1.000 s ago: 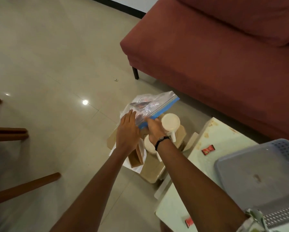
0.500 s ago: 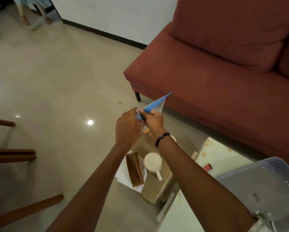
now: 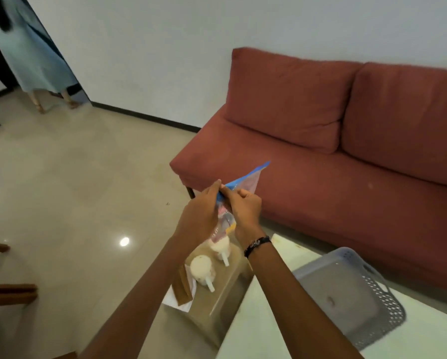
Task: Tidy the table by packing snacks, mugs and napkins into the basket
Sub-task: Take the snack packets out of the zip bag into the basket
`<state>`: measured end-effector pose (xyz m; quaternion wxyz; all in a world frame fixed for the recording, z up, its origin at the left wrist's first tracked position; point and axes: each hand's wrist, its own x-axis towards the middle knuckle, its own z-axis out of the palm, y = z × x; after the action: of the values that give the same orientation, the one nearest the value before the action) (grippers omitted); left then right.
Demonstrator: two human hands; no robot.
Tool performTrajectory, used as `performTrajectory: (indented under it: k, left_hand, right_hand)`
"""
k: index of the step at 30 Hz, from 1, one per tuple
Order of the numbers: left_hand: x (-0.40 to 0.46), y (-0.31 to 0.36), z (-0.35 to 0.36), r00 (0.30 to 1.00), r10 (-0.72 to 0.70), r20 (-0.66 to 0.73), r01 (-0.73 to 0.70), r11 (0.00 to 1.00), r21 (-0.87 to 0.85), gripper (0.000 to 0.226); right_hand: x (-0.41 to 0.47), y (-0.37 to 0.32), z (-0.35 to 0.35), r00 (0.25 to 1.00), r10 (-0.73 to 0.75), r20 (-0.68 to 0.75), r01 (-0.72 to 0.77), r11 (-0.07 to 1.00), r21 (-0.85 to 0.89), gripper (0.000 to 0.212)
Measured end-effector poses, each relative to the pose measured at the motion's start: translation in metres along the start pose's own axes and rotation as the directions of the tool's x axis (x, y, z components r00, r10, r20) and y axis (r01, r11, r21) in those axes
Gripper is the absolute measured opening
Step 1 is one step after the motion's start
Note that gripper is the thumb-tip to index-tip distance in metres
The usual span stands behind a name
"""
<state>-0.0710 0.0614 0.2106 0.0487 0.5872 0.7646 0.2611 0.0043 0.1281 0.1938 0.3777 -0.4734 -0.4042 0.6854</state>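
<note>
Head view: left hand (image 3: pixel 200 216) and right hand (image 3: pixel 244 207) both pinching blue zip edge of clear snack bag (image 3: pixel 239 186), held up between them. Grey basket (image 3: pixel 388 301) on white bench (image 3: pixel 256 330), lower right of right hand, looks empty. Two mugs (image 3: pixel 201 268) and napkins (image 3: pixel 177 300) below hands, unpacked. Packing barely begun, judging by this.

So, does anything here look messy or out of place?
Nothing spilled or broken. Both mugs stand upright on the low table, the grey basket is empty, and both hands pinch the zip bag.
</note>
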Motion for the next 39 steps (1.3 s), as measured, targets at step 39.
performTrajectory:
  k: [39]
  left_hand:
    - [-0.205,0.434,0.153,0.738,-0.324,0.592,0.657,0.546,-0.520,0.038]
  right_hand:
    - [-0.258,-0.059,-0.490,0.994,0.011,-0.106,-0.053,0.915,-0.401,0.018]
